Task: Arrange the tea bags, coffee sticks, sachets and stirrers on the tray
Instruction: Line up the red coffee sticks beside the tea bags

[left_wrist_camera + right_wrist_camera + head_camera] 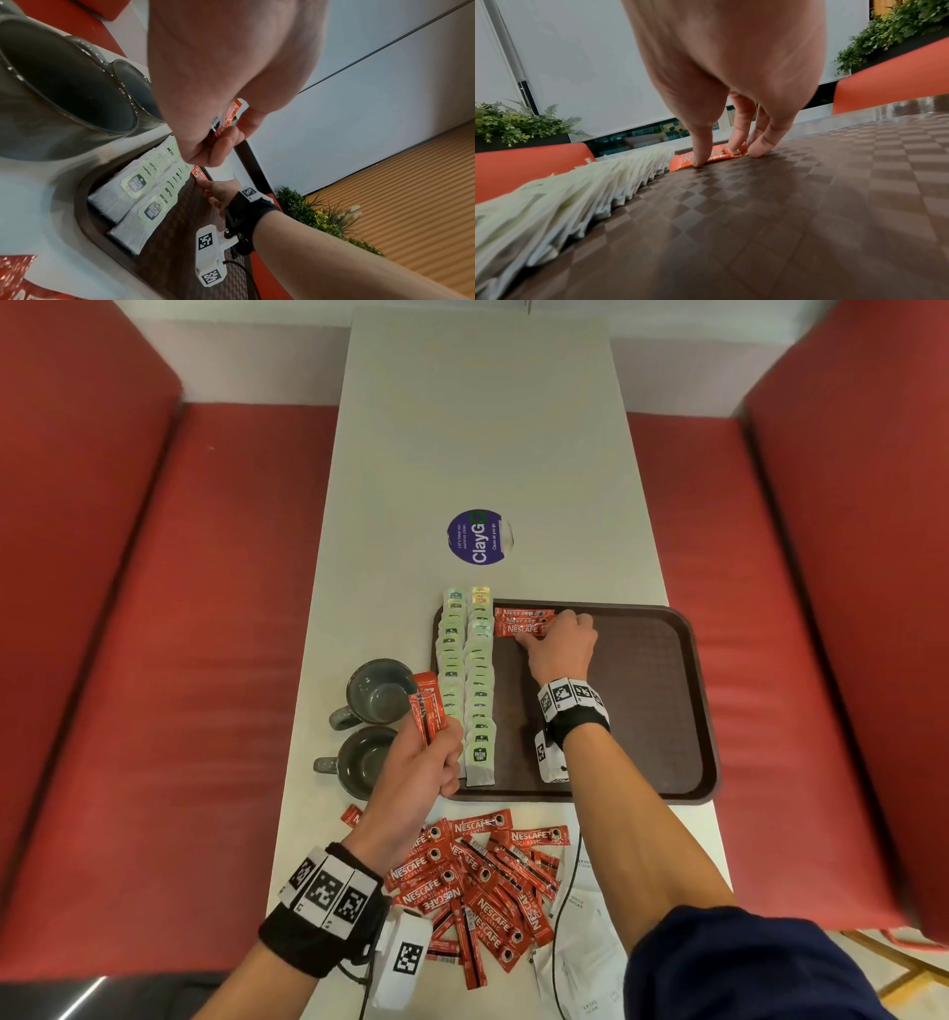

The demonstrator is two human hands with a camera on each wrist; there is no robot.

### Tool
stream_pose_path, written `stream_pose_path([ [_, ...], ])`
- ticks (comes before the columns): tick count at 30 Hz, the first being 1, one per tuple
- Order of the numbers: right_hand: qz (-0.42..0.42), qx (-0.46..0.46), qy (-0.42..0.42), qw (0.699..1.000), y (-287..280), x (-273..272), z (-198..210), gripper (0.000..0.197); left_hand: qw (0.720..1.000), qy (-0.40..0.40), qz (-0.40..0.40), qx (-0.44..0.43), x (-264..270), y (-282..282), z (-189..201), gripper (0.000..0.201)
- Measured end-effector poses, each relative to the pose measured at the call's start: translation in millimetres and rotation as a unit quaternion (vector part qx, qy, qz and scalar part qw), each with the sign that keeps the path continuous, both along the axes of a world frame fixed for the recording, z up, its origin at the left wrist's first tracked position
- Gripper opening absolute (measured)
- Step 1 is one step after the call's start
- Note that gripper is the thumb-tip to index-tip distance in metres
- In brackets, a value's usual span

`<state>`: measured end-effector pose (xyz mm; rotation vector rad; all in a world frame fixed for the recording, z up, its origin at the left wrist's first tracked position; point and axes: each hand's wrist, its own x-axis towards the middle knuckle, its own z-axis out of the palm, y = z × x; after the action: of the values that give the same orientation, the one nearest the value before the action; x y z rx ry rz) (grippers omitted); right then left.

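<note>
My right hand (560,642) is pressing fingertips on the coffee sticks (523,622) lying crosswise at the tray's (667,711) far-left corner, left hand (426,762) clutching spare sticks (427,711) just off its left edge.

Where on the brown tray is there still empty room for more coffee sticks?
The dark brown plastic tray is bare right of the right hand and nearer than the red coffee sticks it presses. The tray's left edge is crowded with two rows of pale green tea bags.
</note>
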<state>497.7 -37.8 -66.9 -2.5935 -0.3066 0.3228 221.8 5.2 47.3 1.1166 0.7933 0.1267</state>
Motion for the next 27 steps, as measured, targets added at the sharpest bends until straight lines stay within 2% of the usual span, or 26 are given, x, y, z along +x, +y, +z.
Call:
stream_pose_path([
  [8, 0.001, -0.002, 0.010, 1.000, -1.2, -1.2, 8.3, 0.067, 1.000, 0.005, -0.011, -0.001, 3.5, -0.6, 5.9, 0.024],
  [12, -0.012, 0.060, 0.014, 0.998, -14.3, -11.8, 34.6, 0.049, 0.999, 0.000, -0.033, 0.036, 2.9, 0.7, 8.0, 0.029],
  [15, 0.014, 0.147, 0.045, 0.988, -32.0, -36.9, 79.7, 0.032, 0.996, -0.019, -0.058, 0.060, 3.5, 0.9, 12.5, 0.033],
  [16, 0.040, 0.170, 0.071, 0.982, -38.8, -49.5, 98.1, 0.029, 0.995, -0.025, -0.067, 0.066, 3.6, 0.3, 13.6, 0.034],
  [19, 0.124, 0.214, 0.175, 0.953, -59.1, -93.6, 143.4, 0.038, 0.992, -0.038, -0.086, 0.080, 3.9, -3.2, 18.8, 0.031],
  [21, 0.148, 0.239, 0.206, 0.937, -71.5, -118.0, 155.5, 0.030, 0.990, -0.043, -0.102, 0.090, 3.0, -6.0, 23.3, 0.022],
  [23, 0.137, 0.284, 0.217, 0.924, -82.0, -132.3, 156.4, 0.016, 0.987, -0.041, -0.115, 0.106, -0.3, -7.4, 26.4, 0.016],
  [27, 0.026, 0.429, 0.319, 0.844, -96.2, -146.6, 152.8, 0.016, 0.983, -0.042, -0.130, 0.119, -9.3, -5.0, 31.8, 0.020],
])
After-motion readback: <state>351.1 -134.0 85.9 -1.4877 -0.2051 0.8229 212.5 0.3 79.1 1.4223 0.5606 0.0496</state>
